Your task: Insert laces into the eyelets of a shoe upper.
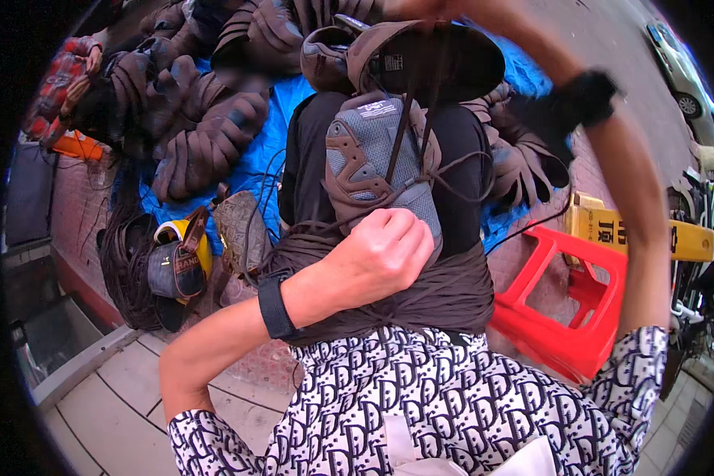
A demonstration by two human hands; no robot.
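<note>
A grey mesh and brown shoe upper [365, 151] lies across my dark-trousered lap. My left hand [393, 250] is closed in a fist over its near end, gripping it. Brown shoelaces [428, 111] run from the eyelets, two strands stretching straight up toward my right hand [428, 9]. That hand is raised at the top edge, blurred and partly cut off, its fingers hardly visible; the taut strands end at it. Just beyond my knees sits another brown upper [484, 67], its dark opening facing me. A thick bundle of loose brown laces [428, 293] drapes over my lap.
Stacks of nested brown uppers [214, 143] rest on a blue tarp [285, 119]. At left lie a yellow-lined bag [174, 262] and a patterned pouch [243, 226]. A red plastic stool [563, 293] stands right. Someone in a checked sleeve [59, 83] works far left.
</note>
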